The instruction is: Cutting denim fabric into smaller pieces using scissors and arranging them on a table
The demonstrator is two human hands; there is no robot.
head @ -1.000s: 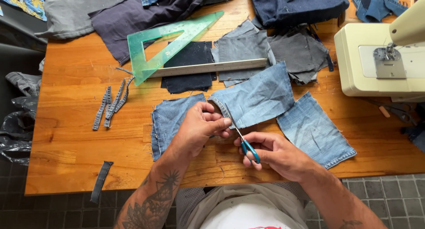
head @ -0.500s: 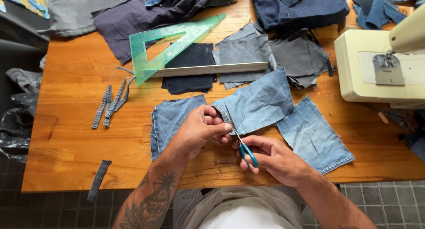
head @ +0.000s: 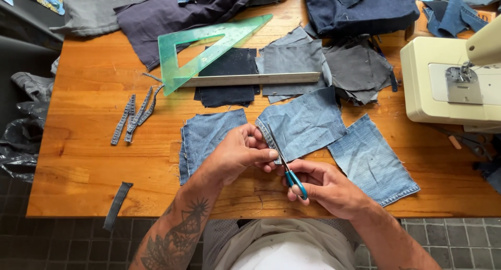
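Note:
My right hand (head: 329, 189) grips small scissors with blue handles (head: 288, 168), the blades pointing up along the left edge of a light blue denim square (head: 305, 125). My left hand (head: 237, 154) pinches that same edge of the denim square, just left of the blades. Another denim piece (head: 206, 137) lies flat under my left wrist. A third denim square (head: 371, 160) rests to the right of my right hand. All lie on the wooden table (head: 88, 160).
A green triangle ruler (head: 209, 48) and a long straight ruler (head: 250, 79) lie over dark fabric pieces (head: 313, 61) at the back. Denim strips (head: 133, 117) sit at left, one strip (head: 117, 205) hangs off the front edge. A cream sewing machine (head: 454, 85) stands at right.
The scissors and both hands have stayed at the denim square's left edge, shifting only slightly; the view has moved a little.

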